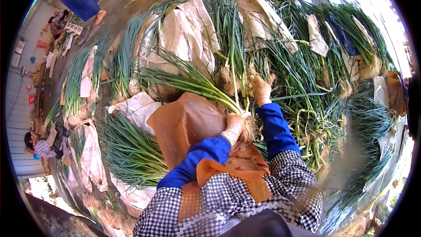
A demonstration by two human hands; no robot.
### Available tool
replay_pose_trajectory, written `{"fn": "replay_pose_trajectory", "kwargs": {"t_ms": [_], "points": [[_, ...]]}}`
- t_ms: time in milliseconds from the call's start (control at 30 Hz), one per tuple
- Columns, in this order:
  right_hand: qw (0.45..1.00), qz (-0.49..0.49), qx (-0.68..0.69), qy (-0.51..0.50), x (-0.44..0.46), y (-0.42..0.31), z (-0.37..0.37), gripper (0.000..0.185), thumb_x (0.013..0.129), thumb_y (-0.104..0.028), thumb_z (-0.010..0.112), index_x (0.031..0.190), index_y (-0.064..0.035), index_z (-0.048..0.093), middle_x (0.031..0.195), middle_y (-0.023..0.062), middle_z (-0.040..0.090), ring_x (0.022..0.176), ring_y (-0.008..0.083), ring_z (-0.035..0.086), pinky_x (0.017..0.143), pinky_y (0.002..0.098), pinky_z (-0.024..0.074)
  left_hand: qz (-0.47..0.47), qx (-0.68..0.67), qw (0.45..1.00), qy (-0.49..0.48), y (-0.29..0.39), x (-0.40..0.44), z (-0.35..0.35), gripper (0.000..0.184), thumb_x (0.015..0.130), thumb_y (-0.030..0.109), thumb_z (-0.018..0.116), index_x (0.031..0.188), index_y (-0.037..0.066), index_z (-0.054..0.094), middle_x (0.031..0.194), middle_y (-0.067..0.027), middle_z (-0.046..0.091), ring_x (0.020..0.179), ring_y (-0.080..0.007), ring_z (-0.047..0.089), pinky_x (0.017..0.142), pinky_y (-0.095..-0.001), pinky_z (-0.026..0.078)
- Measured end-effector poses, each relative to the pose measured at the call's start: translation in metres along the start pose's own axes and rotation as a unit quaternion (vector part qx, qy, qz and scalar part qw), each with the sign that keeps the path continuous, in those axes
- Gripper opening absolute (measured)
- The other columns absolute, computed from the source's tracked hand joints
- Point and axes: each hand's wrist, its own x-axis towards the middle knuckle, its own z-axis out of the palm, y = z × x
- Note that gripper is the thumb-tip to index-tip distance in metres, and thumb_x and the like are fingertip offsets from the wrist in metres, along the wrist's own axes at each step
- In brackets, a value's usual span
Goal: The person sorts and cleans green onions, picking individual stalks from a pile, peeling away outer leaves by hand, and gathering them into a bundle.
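My left hand [235, 125] is wrapped round a bunch of green onions [199, 84] just above the roots. Their leaves fan out to the upper left, and the pale root tuft [249, 129] pokes out to the right of my fist. Close by, my right hand [262, 91] reaches forward with its fingers curled in at the root ends of more green onions [237, 68] lying ahead. Its fingertips are partly hidden, and what they pinch is unclear. A brown apron [188, 116] covers my lap beneath the bunch.
Large heaps of green onions [302, 79] spread ahead and to the right, with pale sacks [186, 35] laid over them. Another pile [131, 149] lies at my left. A person [41, 147] sits at the far left, and someone in blue [81, 2] stands at the upper left.
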Motion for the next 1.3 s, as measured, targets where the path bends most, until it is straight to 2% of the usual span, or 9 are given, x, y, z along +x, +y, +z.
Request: {"fn": "replay_pose_trajectory", "kwargs": {"t_ms": [267, 300, 367, 467, 800, 967, 1100, 1200, 1300], "points": [[0.757, 0.152, 0.625, -0.112, -0.099, 0.029, -0.167, 0.019, 0.088, -0.018, 0.049, 0.073, -0.0084, 0.053, 0.064, -0.0023, 0.045, 0.060, 0.0075, 0.045, 0.044, 0.0225, 0.0349, 0.017, 0.005, 1.000, -0.024, -0.042, 0.032, -0.020, 0.013, 0.075, 0.002, 0.065, 0.084, -0.005, 0.060, 0.074, -0.0094, 0.062, 0.060, -0.0188, 0.059, 0.055, -0.0292, 0.051], [0.960, -0.015, 0.277, 0.037, -0.107, 0.079, -0.165, 0.011, 0.086, -0.015, 0.053, 0.078, -0.0078, 0.056, 0.065, -0.0028, 0.045, 0.059, 0.0085, 0.046, 0.043, 0.0231, 0.0359, 0.004, -0.045, 0.999, -0.022, -0.050, 0.038, -0.020, 0.011, 0.076, 0.002, 0.064, 0.084, -0.005, 0.060, 0.073, -0.0099, 0.062, 0.059, -0.0195, 0.060, 0.055, -0.0302, 0.052], [0.800, 0.274, 0.534, 0.003, -0.106, 0.113, -0.227, 0.004, 0.081, -0.010, 0.058, 0.083, -0.0065, 0.056, 0.068, -0.0016, 0.048, 0.059, 0.0115, 0.047, 0.045, 0.0251, 0.0389, -0.013, -0.066, 0.997, -0.022, -0.028, 0.020, -0.012, 0.011, 0.076, 0.002, 0.064, 0.083, -0.005, 0.060, 0.073, -0.0098, 0.061, 0.059, -0.0196, 0.060, 0.055, -0.0305, 0.052], [0.939, 0.156, -0.285, 0.115, -0.112, 0.170, -0.201, 0.024, 0.088, -0.022, 0.048, 0.106, -0.0072, 0.055, 0.094, 0.0058, 0.063, 0.064, 0.0225, 0.061, 0.060, 0.0343, 0.0508, -0.030, -0.091, 0.995, -0.018, -0.012, 0.008, -0.006, 0.011, 0.074, 0.000, 0.066, 0.083, -0.005, 0.060, 0.073, -0.0097, 0.061, 0.060, -0.0190, 0.060, 0.055, -0.0299, 0.052], [0.960, -0.249, 0.069, -0.106, -0.082, -0.032, -0.086, 0.022, 0.086, -0.028, 0.053, 0.081, -0.0073, 0.057, 0.071, 0.0094, 0.057, 0.056, 0.0233, 0.056, 0.052, 0.0365, 0.0443, -0.014, 0.062, 0.998, -0.001, 0.009, -0.007, -0.008, 0.017, 0.067, 0.003, 0.065, 0.083, 0.000, 0.061, 0.074, -0.0055, 0.060, 0.059, -0.0134, 0.053, 0.052, -0.0284, 0.044], [0.854, 0.089, 0.372, -0.353, -0.109, -0.025, -0.189, 0.022, 0.085, -0.022, 0.056, 0.073, -0.0042, 0.061, 0.069, 0.0104, 0.063, 0.064, 0.0230, 0.062, 0.057, 0.0318, 0.0490, -0.014, -0.024, 0.999, -0.041, 0.003, 0.000, -0.010, 0.013, 0.072, 0.008, 0.064, 0.081, -0.001, 0.063, 0.071, -0.0054, 0.061, 0.059, -0.0127, 0.054, 0.052, -0.0287, 0.044], [0.928, 0.079, -0.324, -0.164, -0.082, 0.089, -0.158, 0.025, 0.086, -0.027, 0.056, 0.091, -0.0031, 0.062, 0.085, 0.0091, 0.064, 0.070, 0.0177, 0.061, 0.061, 0.0332, 0.0484, -0.055, -0.077, 0.994, -0.056, 0.005, -0.003, -0.008, 0.012, 0.073, 0.003, 0.062, 0.082, -0.004, 0.062, 0.073, -0.0085, 0.062, 0.064, -0.0171, 0.060, 0.058, -0.0271, 0.050], [0.932, 0.140, 0.217, -0.256, -0.057, 0.070, -0.104, 0.029, 0.089, -0.026, 0.049, 0.108, -0.0045, 0.056, 0.098, 0.0075, 0.062, 0.080, 0.0172, 0.059, 0.065, 0.0333, 0.0487, -0.069, -0.112, 0.989, -0.068, 0.012, -0.003, -0.008, 0.015, 0.073, 0.002, 0.061, 0.086, -0.004, 0.062, 0.078, -0.0090, 0.063, 0.067, -0.0174, 0.061, 0.062, -0.0270, 0.050], [0.554, 0.216, 0.693, -0.407, -0.044, 0.039, -0.015, 0.044, 0.089, -0.040, 0.049, 0.110, -0.0022, 0.052, 0.090, 0.0078, 0.061, 0.071, 0.0203, 0.057, 0.067, 0.0328, 0.0487, -0.055, -0.107, 0.988, -0.101, 0.024, -0.012, -0.012, 0.015, 0.074, 0.004, 0.059, 0.087, -0.002, 0.062, 0.078, -0.0087, 0.064, 0.070, -0.0177, 0.061, 0.066, -0.0273, 0.050]]}}
